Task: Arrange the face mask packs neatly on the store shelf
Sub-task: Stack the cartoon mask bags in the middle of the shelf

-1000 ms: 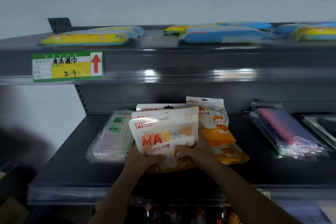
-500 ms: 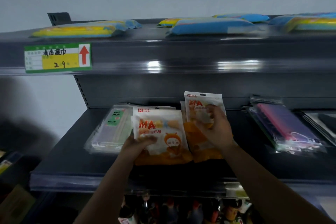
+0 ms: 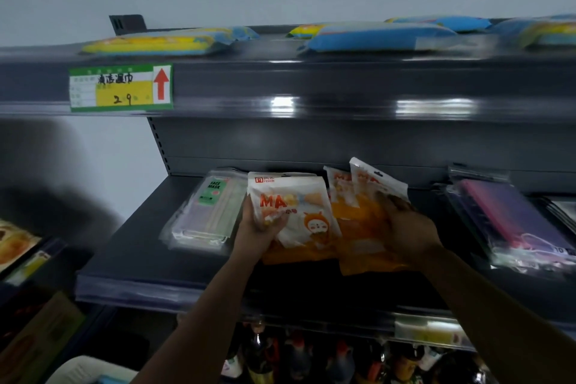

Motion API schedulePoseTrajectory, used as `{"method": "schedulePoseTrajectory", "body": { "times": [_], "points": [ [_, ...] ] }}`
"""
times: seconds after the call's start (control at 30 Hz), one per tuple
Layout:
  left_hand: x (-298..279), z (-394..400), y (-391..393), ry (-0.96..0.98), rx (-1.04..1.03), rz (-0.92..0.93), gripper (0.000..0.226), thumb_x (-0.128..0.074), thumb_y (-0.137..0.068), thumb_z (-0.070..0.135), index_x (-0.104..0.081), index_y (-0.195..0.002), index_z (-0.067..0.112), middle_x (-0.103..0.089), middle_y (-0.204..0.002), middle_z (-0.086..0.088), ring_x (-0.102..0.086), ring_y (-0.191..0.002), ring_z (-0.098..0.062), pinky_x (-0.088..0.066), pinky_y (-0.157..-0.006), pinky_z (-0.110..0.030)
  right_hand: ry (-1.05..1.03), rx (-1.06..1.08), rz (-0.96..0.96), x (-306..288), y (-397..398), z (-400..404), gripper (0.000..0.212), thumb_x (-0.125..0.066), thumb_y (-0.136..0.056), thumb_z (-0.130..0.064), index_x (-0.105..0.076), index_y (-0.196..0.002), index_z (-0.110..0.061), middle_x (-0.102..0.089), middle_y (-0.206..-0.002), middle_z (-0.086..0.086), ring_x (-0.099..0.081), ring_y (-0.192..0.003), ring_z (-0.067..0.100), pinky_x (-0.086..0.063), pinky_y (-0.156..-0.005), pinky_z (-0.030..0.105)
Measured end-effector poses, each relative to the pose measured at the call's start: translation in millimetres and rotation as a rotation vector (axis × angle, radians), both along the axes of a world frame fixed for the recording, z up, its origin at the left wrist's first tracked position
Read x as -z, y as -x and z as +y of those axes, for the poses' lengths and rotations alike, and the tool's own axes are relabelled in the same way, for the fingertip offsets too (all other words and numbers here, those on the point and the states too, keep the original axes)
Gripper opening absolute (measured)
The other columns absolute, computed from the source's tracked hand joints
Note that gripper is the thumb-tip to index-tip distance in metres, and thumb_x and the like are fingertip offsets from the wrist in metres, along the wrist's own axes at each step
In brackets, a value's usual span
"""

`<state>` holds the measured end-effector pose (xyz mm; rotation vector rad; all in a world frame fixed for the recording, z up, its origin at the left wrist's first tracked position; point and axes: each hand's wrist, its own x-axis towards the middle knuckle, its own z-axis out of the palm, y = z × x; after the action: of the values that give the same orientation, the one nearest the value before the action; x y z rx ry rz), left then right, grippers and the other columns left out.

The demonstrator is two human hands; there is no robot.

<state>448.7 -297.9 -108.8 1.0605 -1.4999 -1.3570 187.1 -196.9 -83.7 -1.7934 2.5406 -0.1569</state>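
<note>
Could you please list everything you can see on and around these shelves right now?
White-and-orange mask packs: at least three, middle shelf centre, in the hands.
Clear "FACE MASK" pack: pastel contents, left of them.
Purple-pink mask packs: stack, middle shelf right.
Blue-and-yellow flat packs: several, top shelf.
Price label: one, green-yellow with red arrow, top shelf edge.
Bottles: several, dark, below.
Shelf: dark grey.
Left hand: grips the front pack.
Right hand: holds the right-hand packs.
</note>
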Motion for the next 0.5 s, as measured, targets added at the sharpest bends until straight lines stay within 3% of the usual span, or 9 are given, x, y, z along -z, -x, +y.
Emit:
{"method": "schedulePoseTrajectory", "body": {
  "times": [0.07, 0.13, 0.2, 0.27, 0.33, 0.37, 0.43, 0.5],
  "points": [
    [-0.9, -1.6, 3.6, -0.001, 0.000, 0.032, 0.076, -0.078, -0.074, 0.026, -0.037, -0.137, 0.029, -0.064, -0.122, -0.001, -0.062, -0.112, -0.021, -0.051, -0.094, -0.050, 0.114, 0.023, -0.076, -1.0, 2.1, 1.9, 0.073, -0.055, -0.088, -0.025, -0.015, -0.149, -0.025, -0.031, -0.151, 0.008, -0.041, -0.130, 0.033, -0.044, -0.097, 0.041],
    [-2.7, -3.7, 6.2, -0.024, -0.008, 0.016, 0.086, -0.075, -0.078, 0.029, -0.021, -0.146, 0.035, -0.055, -0.131, 0.002, -0.056, -0.118, -0.021, -0.049, -0.098, -0.047, 0.403, 0.018, -0.203, -4.3, -1.0, 3.1, 0.062, -0.050, -0.086, -0.031, -0.032, -0.145, -0.023, -0.047, -0.141, 0.012, -0.050, -0.122, 0.034, -0.047, -0.094, 0.042],
    [-3.5, -5.9, 8.4, -0.039, -0.017, -0.056, 0.100, -0.074, -0.073, 0.050, -0.004, -0.145, 0.048, -0.044, -0.140, -0.001, -0.049, -0.125, -0.024, -0.047, -0.100, -0.047, 0.670, -0.068, -0.277, -12.9, -12.1, 3.1, 0.053, -0.038, -0.088, -0.034, -0.046, -0.137, -0.017, -0.056, -0.132, 0.013, -0.058, -0.114, 0.034, -0.049, -0.089, 0.040],
    [6.6, -14.8, 9.5, -0.044, -0.024, -0.121, 0.104, -0.070, -0.057, 0.071, -0.004, -0.137, 0.059, -0.039, -0.144, -0.004, -0.049, -0.126, -0.027, -0.048, -0.099, -0.049, 0.788, -0.189, -0.183, -21.8, -31.1, -0.2, 0.048, -0.041, -0.085, -0.011, -0.053, -0.132, -0.013, -0.061, -0.126, 0.014, -0.064, -0.107, 0.034, -0.051, -0.084, 0.036],
    [14.9, -23.0, 10.4, -0.055, -0.035, -0.136, 0.104, -0.069, -0.057, 0.071, -0.011, -0.141, 0.053, -0.043, -0.142, -0.004, -0.052, -0.122, -0.025, -0.048, -0.099, -0.048, 0.719, -0.309, -0.034, -30.4, -53.6, -5.4, 0.064, -0.049, -0.068, 0.006, -0.056, -0.127, -0.017, -0.065, -0.122, 0.012, -0.068, -0.100, 0.029, -0.056, -0.073, 0.034],
    [8.7, -20.3, 10.8, -0.076, -0.036, -0.124, 0.099, -0.068, -0.063, 0.067, -0.016, -0.145, 0.046, -0.047, -0.140, -0.004, -0.054, -0.121, -0.024, -0.047, -0.100, -0.048, 0.637, -0.365, 0.042, -31.1, -63.3, -8.1, 0.066, -0.052, -0.065, 0.005, -0.057, -0.125, -0.021, -0.066, -0.121, 0.008, -0.069, -0.098, 0.027, -0.057, -0.069, 0.033],
    [-1.3, -16.4, 11.3, -0.117, -0.055, -0.046, 0.070, -0.056, -0.084, 0.057, -0.029, -0.145, 0.035, -0.052, -0.136, 0.000, -0.054, -0.118, -0.019, -0.044, -0.104, -0.044, 0.483, -0.499, 0.165, -20.5, -75.1, -13.2, 0.046, -0.049, -0.074, -0.016, -0.065, -0.117, -0.022, -0.069, -0.117, 0.004, -0.069, -0.098, 0.027, -0.058, -0.070, 0.036],
    [-7.0, -15.1, 9.8, -0.258, -0.056, 0.119, 0.049, -0.040, -0.092, 0.057, -0.058, -0.126, 0.026, -0.066, -0.118, 0.000, -0.063, -0.104, -0.016, -0.050, -0.095, -0.038, 0.281, -0.562, 0.190, -7.0, -79.3, -16.4, 0.051, -0.032, -0.088, -0.046, -0.063, -0.121, -0.023, -0.066, -0.122, 0.000, -0.065, -0.110, 0.026, -0.057, -0.082, 0.045]
  ]
}}
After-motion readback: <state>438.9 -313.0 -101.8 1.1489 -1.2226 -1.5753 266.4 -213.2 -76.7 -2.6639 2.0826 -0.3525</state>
